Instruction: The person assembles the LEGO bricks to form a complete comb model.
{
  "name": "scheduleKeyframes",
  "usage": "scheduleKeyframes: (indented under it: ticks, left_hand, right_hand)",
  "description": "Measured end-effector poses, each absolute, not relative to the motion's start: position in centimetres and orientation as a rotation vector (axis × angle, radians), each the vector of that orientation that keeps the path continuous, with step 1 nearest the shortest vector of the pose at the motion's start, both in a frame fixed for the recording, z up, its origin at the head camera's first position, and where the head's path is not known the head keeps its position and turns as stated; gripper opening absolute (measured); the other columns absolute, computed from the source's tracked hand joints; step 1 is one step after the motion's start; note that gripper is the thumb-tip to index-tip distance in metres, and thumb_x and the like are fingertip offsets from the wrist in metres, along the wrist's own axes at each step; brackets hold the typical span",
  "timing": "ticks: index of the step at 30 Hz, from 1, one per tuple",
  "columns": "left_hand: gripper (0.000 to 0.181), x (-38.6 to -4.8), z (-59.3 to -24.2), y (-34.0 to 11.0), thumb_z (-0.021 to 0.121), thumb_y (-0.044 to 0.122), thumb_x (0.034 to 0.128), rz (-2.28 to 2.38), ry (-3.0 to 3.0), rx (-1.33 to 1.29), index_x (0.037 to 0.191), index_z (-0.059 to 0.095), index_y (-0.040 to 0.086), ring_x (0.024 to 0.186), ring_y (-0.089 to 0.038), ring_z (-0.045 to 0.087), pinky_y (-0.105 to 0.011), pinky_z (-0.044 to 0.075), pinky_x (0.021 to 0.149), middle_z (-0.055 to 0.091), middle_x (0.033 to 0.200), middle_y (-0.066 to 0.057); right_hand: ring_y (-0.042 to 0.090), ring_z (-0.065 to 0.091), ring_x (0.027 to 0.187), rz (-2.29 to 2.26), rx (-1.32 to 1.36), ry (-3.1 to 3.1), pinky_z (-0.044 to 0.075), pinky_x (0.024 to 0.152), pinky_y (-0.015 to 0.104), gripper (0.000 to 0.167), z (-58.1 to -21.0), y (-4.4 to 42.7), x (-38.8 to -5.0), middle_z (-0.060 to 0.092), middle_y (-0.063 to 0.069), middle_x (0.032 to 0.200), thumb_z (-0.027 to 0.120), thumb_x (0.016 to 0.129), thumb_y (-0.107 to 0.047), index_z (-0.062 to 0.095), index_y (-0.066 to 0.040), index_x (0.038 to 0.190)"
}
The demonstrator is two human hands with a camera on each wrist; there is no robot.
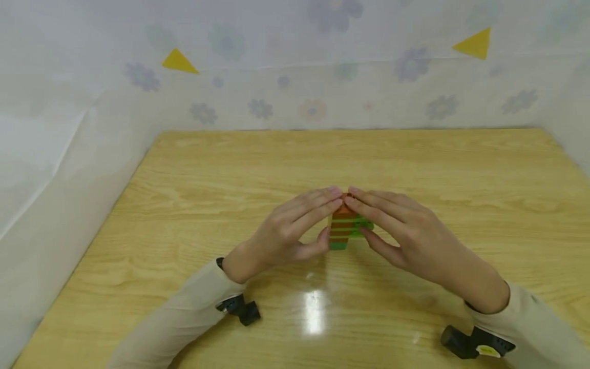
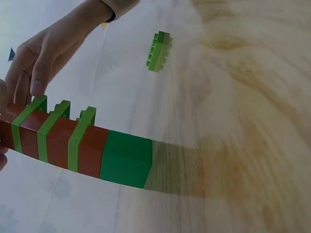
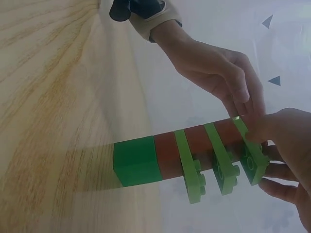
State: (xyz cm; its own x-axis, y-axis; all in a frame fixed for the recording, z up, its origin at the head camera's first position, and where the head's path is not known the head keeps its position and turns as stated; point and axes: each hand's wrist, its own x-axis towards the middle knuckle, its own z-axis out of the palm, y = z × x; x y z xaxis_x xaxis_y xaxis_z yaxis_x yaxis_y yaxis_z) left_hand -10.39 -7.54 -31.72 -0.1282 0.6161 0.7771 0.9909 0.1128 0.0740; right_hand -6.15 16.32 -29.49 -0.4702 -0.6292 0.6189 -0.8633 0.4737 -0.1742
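An upright stack of building blocks (image 1: 340, 230) stands on the wooden table. Its bottom block (image 2: 127, 158) is dark green. Above that, brown-red blocks (image 3: 167, 155) alternate with thin light green plates (image 3: 225, 172), whose studded ends stick out toward the right hand. My left hand (image 1: 295, 223) comes from the left with straight fingers on the top of the stack, its thumb by the left side. My right hand (image 1: 405, 230) mirrors it: straight fingertips rest on the top block, and the thumb is near the projecting plates.
A light green studded brick (image 2: 158, 52) lies on the table beyond the stack in the left wrist view. The wooden table (image 1: 221, 169) meets a flower-patterned white cloth (image 1: 286, 61) at the back. Yellow triangles (image 1: 181, 62) are on that cloth.
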Motion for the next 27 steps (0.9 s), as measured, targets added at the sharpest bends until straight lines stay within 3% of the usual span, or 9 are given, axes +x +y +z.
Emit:
scheduleKeyframes:
  ticks: [3,8,10,13,17,21,23,24,27]
  left_hand:
    - [0.039,-10.2,-31.6,-7.5,0.061,0.013,0.0908,-0.986,-1.838,-1.544,0.12,0.056,-0.013,0.118,-0.033,0.057,-0.032,0.048,0.1,0.057,0.124,-0.027]
    - [0.068,-10.3,-31.3,-7.5,0.068,0.025,0.0906,-1.158,-2.034,-1.459,0.139,0.038,-0.011,0.135,-0.031,0.041,-0.039,0.038,0.11,0.041,0.145,-0.024]
    - [0.079,-10.4,-31.4,-7.6,0.073,0.026,0.0878,-1.182,-2.187,-1.432,0.147,0.03,-0.006,0.14,-0.027,0.034,-0.038,0.032,0.113,0.034,0.152,-0.019]
    - [0.084,-10.6,-31.9,-7.6,0.074,0.026,0.0871,-1.205,-2.408,-1.411,0.152,0.026,0.003,0.141,-0.021,0.03,-0.035,0.029,0.115,0.029,0.155,-0.013]
    - [0.075,-10.9,-32.5,-7.6,0.064,0.043,0.0923,-1.278,-2.486,-1.414,0.15,0.034,0.006,0.137,-0.019,0.038,-0.033,0.034,0.111,0.038,0.15,-0.014]
    - [0.076,-11.0,-32.6,-7.6,0.053,0.057,0.0914,-1.358,-2.38,-1.441,0.144,0.045,0.003,0.127,-0.017,0.051,-0.032,0.043,0.104,0.052,0.14,-0.014]
    - [0.074,-11.1,-32.6,-7.5,0.054,0.056,0.0913,-1.388,-2.338,-1.457,0.141,0.048,0.002,0.12,-0.015,0.056,-0.031,0.046,0.101,0.056,0.135,-0.013]
    - [0.072,-11.1,-32.6,-7.5,0.055,0.055,0.0914,-1.391,-2.323,-1.463,0.14,0.05,0.002,0.109,-0.011,0.062,-0.029,0.048,0.098,0.059,0.131,-0.013]
    - [0.062,-11.2,-32.5,-7.5,0.064,0.045,0.0913,-1.406,-2.302,-1.473,0.135,0.056,0.001,0.097,-0.007,0.066,-0.027,0.05,0.094,0.067,0.118,-0.012]
  right_hand:
    - [0.03,0.057,0.115,0.689,1.247,-2.259,0.048,0.096,0.035,0.047,-29.7,16.4,-6.2,0.051,0.013,0.141,0.041,0.104,-0.035,0.049,-0.008,0.142]
    - [0.034,0.057,0.114,0.664,1.204,-2.289,0.056,0.08,0.046,0.052,-29.8,17.0,-6.2,0.038,0.013,0.151,0.04,0.104,-0.039,0.04,-0.012,0.148]
    - [0.035,0.056,0.115,0.644,1.158,-2.296,0.055,0.08,0.045,0.055,-30.0,17.9,-6.0,0.04,0.014,0.149,0.04,0.103,-0.042,0.041,-0.009,0.147]
    - [0.034,0.054,0.118,0.592,1.061,-2.379,0.051,0.089,0.035,0.057,-30.6,20.1,-5.3,0.044,0.013,0.147,0.038,0.103,-0.047,0.045,-0.007,0.144]
    - [0.034,0.057,0.113,0.51,0.944,-2.588,0.052,0.085,0.035,0.053,-31.8,23.5,-3.8,0.053,0.014,0.137,0.055,0.098,-0.04,0.051,-0.007,0.139]
    - [0.029,0.064,0.093,0.432,0.853,-2.779,0.056,0.067,0.042,0.051,-33.1,26.2,-2.3,0.064,0.011,0.113,0.077,0.082,-0.025,0.061,-0.005,0.126]
    - [0.023,0.064,0.084,0.394,0.818,-2.851,0.055,0.061,0.038,0.052,-33.6,27.4,-1.7,0.064,0.006,0.105,0.081,0.077,-0.027,0.064,-0.006,0.12]
    - [0.021,0.064,0.08,0.383,0.806,-2.891,0.054,0.058,0.036,0.053,-33.8,28.0,-1.4,0.063,0.005,0.104,0.083,0.074,-0.029,0.064,-0.008,0.119]
    - [0.025,0.064,0.087,0.35,0.799,-3.022,0.055,0.059,0.038,0.062,-34.4,29.5,-0.6,0.061,0.006,0.112,0.085,0.068,-0.036,0.064,-0.016,0.123]
